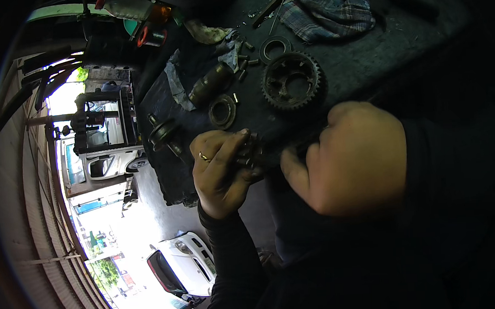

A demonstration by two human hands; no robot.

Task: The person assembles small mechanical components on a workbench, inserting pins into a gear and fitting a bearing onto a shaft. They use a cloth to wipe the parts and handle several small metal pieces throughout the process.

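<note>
Close to the bench's near edge, my left hand pinches a small dark metal part with several prongs or slots; its exact kind is hard to make out in the shadow. A ring sits on one of its fingers. My right hand is just to the right, its fingers curled toward that part. Whatever lies in its grip is hidden by the back of the hand and the dark. Beyond both hands lies a large toothed gear. A flat metal ring rests just past my left hand.
On the dark workbench lie a metal cylinder, a flanged shaft, several small pins, another ring and a plaid cloth. A spool stands at the far left. White vehicles are parked beyond.
</note>
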